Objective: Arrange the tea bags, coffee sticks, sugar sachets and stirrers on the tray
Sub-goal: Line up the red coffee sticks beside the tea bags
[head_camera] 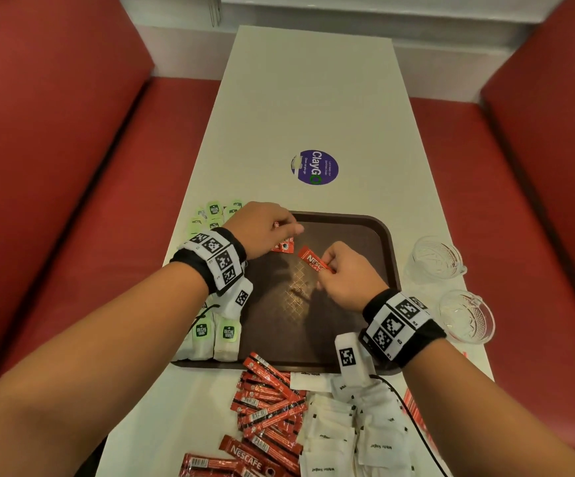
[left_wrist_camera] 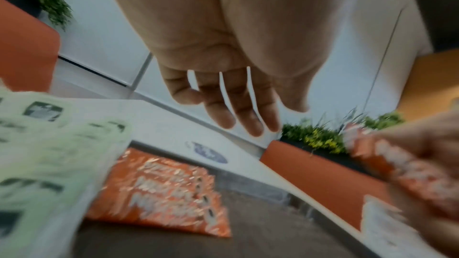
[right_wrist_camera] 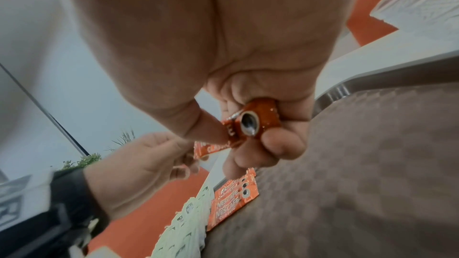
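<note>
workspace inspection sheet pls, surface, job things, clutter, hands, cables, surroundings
surface: white table with a purple round sticker; brown tray at the near end.
job's things: coffee sticks in a row on tray; tea bags on the tray's left side; more tea bags off the tray; loose coffee sticks and sugar sachets on the table near the person; stirrers not clearly seen.
clutter: two glass cups right of the tray.
grippers: left hand pinches a coffee stick over the row; right hand grips a bundle of coffee sticks.
cables: black cable from the right wrist.
surroundings: red bench seats both sides.
</note>
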